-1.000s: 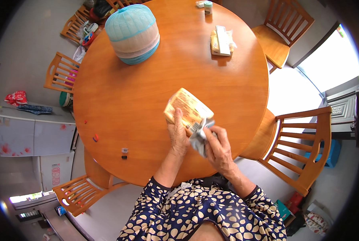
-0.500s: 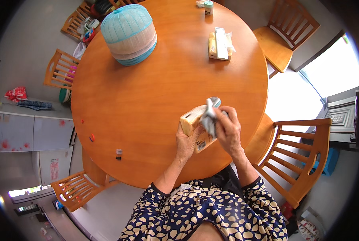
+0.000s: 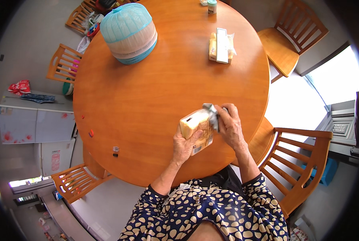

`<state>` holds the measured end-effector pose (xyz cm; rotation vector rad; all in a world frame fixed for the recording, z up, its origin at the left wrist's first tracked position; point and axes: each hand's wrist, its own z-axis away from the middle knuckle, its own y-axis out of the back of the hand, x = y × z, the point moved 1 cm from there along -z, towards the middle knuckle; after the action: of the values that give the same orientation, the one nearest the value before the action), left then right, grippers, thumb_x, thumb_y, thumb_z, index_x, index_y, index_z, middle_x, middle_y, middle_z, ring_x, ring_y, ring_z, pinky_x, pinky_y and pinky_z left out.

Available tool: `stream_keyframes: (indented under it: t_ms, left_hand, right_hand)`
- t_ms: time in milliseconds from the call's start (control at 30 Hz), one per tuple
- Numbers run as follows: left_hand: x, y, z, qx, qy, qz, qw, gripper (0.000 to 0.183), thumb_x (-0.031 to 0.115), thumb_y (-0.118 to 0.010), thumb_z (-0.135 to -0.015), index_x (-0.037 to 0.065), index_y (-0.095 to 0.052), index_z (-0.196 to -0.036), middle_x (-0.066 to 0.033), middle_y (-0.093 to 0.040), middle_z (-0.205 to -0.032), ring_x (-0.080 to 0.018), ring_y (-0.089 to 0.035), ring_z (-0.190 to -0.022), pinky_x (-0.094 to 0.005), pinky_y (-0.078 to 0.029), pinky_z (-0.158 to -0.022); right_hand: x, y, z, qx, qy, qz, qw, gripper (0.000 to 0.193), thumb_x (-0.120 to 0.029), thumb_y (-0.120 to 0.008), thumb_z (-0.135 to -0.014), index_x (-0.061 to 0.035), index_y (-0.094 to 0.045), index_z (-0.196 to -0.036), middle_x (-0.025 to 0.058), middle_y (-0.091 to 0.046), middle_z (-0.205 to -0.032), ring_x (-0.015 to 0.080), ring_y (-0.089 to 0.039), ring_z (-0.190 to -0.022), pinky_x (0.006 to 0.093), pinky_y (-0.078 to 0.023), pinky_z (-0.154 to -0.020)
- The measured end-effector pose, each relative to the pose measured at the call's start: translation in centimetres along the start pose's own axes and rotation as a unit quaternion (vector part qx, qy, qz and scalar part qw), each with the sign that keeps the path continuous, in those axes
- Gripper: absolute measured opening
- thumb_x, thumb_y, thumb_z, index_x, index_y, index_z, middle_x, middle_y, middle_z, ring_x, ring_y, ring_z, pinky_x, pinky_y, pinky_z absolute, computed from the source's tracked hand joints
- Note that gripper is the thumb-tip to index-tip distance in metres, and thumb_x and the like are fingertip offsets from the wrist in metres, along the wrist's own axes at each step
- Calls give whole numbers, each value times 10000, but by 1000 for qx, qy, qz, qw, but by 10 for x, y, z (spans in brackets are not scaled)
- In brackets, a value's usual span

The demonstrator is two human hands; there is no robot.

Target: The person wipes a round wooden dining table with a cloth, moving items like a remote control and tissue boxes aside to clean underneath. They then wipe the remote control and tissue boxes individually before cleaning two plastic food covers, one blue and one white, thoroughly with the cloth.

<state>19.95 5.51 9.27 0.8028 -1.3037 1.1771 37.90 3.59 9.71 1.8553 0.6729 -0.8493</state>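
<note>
Package [image 3: 204, 131] newly edge-up in left grip [image 3: 182, 148]

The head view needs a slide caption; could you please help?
Above a round brown wooden table, the left hand holds a boxy yellow plastic pack; the right hand, a crumpled grey cloth.

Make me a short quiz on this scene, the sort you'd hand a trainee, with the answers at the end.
1. Which hand holds the crumpled grey cloth?
2. True or false: the left hand grips the yellow package.
3. Fill in the blank: on the round table, the domed mesh cover has a top coloured ____.

Key:
1. The right hand.
2. True.
3. Light blue.
</note>
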Motion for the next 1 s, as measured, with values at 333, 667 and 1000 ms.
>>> stream_keyframes:
  t_ms: [333,667,1000]
  left_hand:
    - [-5,-10,-25,57,61,112,990,396,205,-721,-890,56,-540,-1210,-50,-649,-1081,-117,-641,-944,-277,-563,-839]
    - [-1,-18,-76,72,71,82,991,490,236,-701,-896,43,-448,-1269,-96,-582,-1150,-151,-616,-995,-313,-559,-840]
    - [-1,-37,-178,153,-297,-662,671,551,205,-748,-802,83,-476,-1266,-133,-608,-1160,-311,-612,-1015,-448,-512,-789]
  right_hand:
    - [33,5,18,-148,-167,-207,952,186,-109,-539,-943,34,-639,-1009,178,-591,-921,309,-607,-849,389,-490,-735]
    - [48,32,6,37,-128,-100,986,163,-16,-578,-898,23,-652,-1038,148,-609,-925,291,-618,-814,352,-490,-729]
    - [87,23,7,57,-70,18,996,236,26,-608,-833,-2,-627,-1066,171,-577,-1022,349,-573,-935,412,-496,-801]
